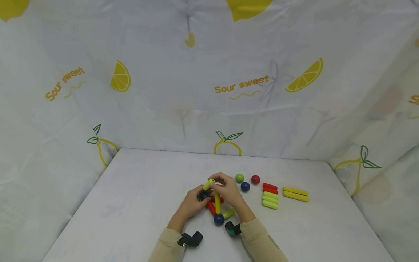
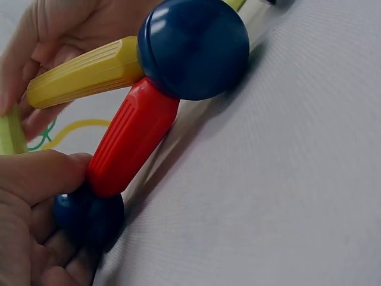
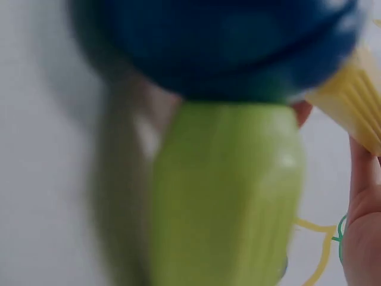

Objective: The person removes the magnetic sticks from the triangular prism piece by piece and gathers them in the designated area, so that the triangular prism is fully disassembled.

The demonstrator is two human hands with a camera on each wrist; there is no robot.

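My left hand (image 1: 191,204) grips a dark blue ball (image 2: 89,219) at one corner of a stick-and-ball frame, its thumb against the end of a red rod (image 2: 134,140). That rod runs to a nearer blue ball (image 1: 219,219), from which a yellow rod (image 1: 218,203) slants up. A lime green rod (image 3: 226,196) also joins the nearer ball. Above the left hand's ball, my right hand (image 1: 230,192) pinches another lime green rod (image 1: 208,184), tilted, beside the yellow rod's upper end. Whether its lower end touches the ball is hidden. Another red rod (image 1: 217,199) shows behind the yellow one.
Right of the hands lie a green ball (image 1: 239,178), a loose blue ball (image 1: 245,187) and a red ball (image 1: 255,179). Beside them are red rods (image 1: 270,188), lime rods (image 1: 270,200) and yellow rods (image 1: 296,194). A printed cloth (image 1: 183,91) hangs behind the white table (image 1: 114,218).
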